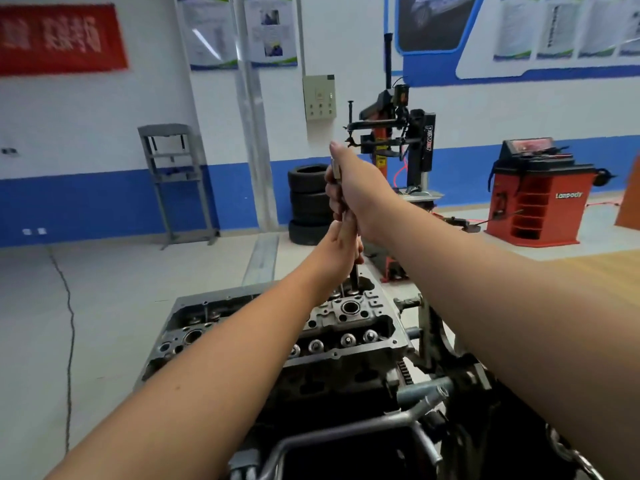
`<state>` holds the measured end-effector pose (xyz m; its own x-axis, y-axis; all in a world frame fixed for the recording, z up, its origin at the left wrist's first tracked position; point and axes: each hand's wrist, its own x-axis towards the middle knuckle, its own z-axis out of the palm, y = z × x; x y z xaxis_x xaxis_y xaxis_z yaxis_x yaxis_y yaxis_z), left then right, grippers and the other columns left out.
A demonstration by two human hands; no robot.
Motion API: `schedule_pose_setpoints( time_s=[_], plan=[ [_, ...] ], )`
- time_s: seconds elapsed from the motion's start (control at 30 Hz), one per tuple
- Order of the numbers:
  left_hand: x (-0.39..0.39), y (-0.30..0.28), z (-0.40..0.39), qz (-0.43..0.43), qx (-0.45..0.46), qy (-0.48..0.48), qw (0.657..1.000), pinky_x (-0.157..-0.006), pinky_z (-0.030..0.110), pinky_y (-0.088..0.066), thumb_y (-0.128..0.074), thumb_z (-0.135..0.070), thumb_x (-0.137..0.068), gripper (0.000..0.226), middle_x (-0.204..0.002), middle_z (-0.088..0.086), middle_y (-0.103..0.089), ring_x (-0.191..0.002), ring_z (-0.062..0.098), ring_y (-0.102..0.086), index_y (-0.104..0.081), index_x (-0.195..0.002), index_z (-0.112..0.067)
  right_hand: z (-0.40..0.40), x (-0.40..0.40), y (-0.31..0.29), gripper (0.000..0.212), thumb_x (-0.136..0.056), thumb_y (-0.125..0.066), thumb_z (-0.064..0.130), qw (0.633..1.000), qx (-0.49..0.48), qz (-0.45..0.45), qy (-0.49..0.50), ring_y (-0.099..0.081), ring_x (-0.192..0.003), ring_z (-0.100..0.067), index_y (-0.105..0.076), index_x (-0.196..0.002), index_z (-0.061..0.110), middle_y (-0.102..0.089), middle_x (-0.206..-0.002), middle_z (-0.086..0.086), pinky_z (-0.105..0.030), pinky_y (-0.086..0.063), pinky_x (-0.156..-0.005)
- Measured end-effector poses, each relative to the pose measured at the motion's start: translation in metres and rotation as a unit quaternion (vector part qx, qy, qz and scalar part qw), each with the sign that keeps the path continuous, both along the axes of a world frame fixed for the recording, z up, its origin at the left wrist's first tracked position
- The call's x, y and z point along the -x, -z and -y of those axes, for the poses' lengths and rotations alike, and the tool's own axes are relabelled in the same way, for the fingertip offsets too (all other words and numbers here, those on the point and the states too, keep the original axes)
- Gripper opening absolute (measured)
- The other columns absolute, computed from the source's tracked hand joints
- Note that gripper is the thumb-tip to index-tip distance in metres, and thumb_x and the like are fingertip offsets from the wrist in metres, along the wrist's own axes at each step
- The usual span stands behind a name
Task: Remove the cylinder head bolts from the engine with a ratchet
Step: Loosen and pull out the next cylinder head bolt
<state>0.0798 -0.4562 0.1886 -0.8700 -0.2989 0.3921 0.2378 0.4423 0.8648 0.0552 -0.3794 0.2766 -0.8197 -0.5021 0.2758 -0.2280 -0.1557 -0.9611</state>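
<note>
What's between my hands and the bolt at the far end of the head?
Only the tool itself: both hands grip the upright ratchet extension, which drops straight into the cylinder head. Nothing else visibly blocks it.

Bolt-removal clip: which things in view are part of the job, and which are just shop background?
In use: ratchet, right hand, left hand, cylinder head.

Background: stacked tyres, tyre changer, red wheel balancer, grey press frame.
</note>
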Motion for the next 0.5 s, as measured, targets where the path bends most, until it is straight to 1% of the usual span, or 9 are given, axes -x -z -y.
schedule_pose_setpoints(
  time_s=[0.03, 0.1, 0.17, 0.23, 0.27, 0.33, 0.37, 0.43, 0.5],
  plan=[
    [0.005, 0.002, 0.002, 0.014, 0.001, 0.004, 1.000, -0.096, 0.051, -0.053, -0.024, -0.079, -0.088, 0.066, -0.075, 0.000, -0.050, -0.077, 0.018, -0.053, -0.051, -0.092, -0.019, 0.002, 0.007, 0.003, 0.044, -0.095, -0.048, 0.057, 1.000, 0.000, 0.003, -0.002, -0.035, -0.051, -0.016, -0.050, -0.073, 0.019, -0.042, -0.056, 0.001, -0.037, -0.034, -0.062],
    [0.014, 0.005, 0.008, 0.039, -0.005, 0.013, 0.999, -0.094, 0.045, -0.052, -0.022, -0.088, -0.081, 0.078, -0.080, 0.001, -0.054, -0.082, 0.019, -0.058, -0.055, -0.097, -0.019, 0.007, 0.019, 0.008, 0.043, -0.096, -0.047, 0.056, 1.000, 0.010, 0.013, -0.009, -0.035, -0.050, -0.014, -0.050, -0.072, 0.020, -0.042, -0.055, 0.003, -0.032, -0.032, -0.056],
    [0.023, 0.007, 0.015, 0.060, -0.006, 0.025, 0.998, -0.090, 0.041, -0.050, -0.022, -0.083, -0.091, 0.079, -0.088, 0.002, -0.061, -0.087, 0.017, -0.062, -0.060, -0.107, -0.015, 0.012, 0.032, 0.013, 0.045, -0.096, -0.047, 0.057, 1.000, 0.017, 0.022, -0.012, -0.035, -0.048, -0.012, -0.051, -0.070, 0.021, -0.043, -0.053, 0.004, -0.030, -0.030, -0.054],
    [0.032, 0.008, 0.023, 0.081, -0.013, 0.037, 0.996, -0.085, 0.036, -0.047, -0.023, -0.069, -0.104, 0.067, -0.095, 0.000, -0.069, -0.090, 0.013, -0.067, -0.062, -0.114, -0.015, 0.015, 0.043, 0.016, 0.046, -0.096, -0.046, 0.059, 0.999, 0.023, 0.024, -0.010, -0.035, -0.047, -0.013, -0.051, -0.069, 0.021, -0.043, -0.052, 0.005, -0.030, -0.028, -0.051],
    [0.036, 0.008, 0.026, 0.090, -0.023, 0.046, 0.995, -0.083, 0.035, -0.047, -0.025, -0.063, -0.107, 0.061, -0.094, -0.004, -0.072, -0.089, 0.009, -0.068, -0.063, -0.115, -0.017, 0.016, 0.049, 0.017, 0.047, -0.096, -0.046, 0.060, 0.999, 0.027, 0.024, -0.005, -0.035, -0.046, -0.013, -0.051, -0.070, 0.021, -0.043, -0.052, 0.005, -0.029, -0.027, -0.050],
    [0.039, 0.007, 0.031, 0.101, -0.052, 0.076, 0.991, -0.080, 0.033, -0.047, -0.031, -0.057, -0.109, 0.052, -0.085, -0.012, -0.074, -0.085, 0.004, -0.069, -0.065, -0.113, -0.018, 0.016, 0.059, 0.019, 0.048, -0.096, -0.045, 0.060, 0.999, 0.033, 0.030, 0.003, -0.036, -0.045, -0.014, -0.051, -0.070, 0.021, -0.043, -0.052, 0.004, -0.027, -0.028, -0.048],
    [0.040, 0.008, 0.032, 0.101, -0.062, 0.091, 0.989, -0.079, 0.032, -0.048, -0.034, -0.056, -0.109, 0.049, -0.083, -0.013, -0.074, -0.086, 0.005, -0.070, -0.065, -0.112, -0.018, 0.017, 0.064, 0.020, 0.048, -0.095, -0.045, 0.060, 0.999, 0.037, 0.036, 0.003, -0.036, -0.044, -0.014, -0.051, -0.069, 0.021, -0.042, -0.052, 0.004, -0.027, -0.028, -0.048],
    [0.042, 0.010, 0.033, 0.096, -0.069, 0.110, 0.987, -0.081, 0.031, -0.051, -0.038, -0.054, -0.109, 0.046, -0.090, -0.009, -0.075, -0.094, 0.011, -0.071, -0.066, -0.112, -0.017, 0.016, 0.070, 0.022, 0.047, -0.095, -0.045, 0.059, 0.998, 0.045, 0.042, -0.005, -0.035, -0.044, -0.015, -0.051, -0.067, 0.021, -0.041, -0.051, 0.004, -0.024, -0.030, -0.045],
    [0.043, 0.013, 0.034, 0.091, -0.083, 0.125, 0.985, -0.090, 0.038, -0.053, -0.041, -0.050, -0.109, 0.038, -0.098, -0.003, -0.074, -0.104, 0.020, -0.071, -0.065, -0.112, -0.020, 0.015, 0.073, 0.025, 0.046, -0.095, -0.046, 0.057, 0.998, 0.046, 0.044, -0.014, -0.034, -0.043, -0.016, -0.051, -0.067, 0.021, -0.040, -0.050, 0.003, -0.022, -0.031, -0.042]
  ],
)
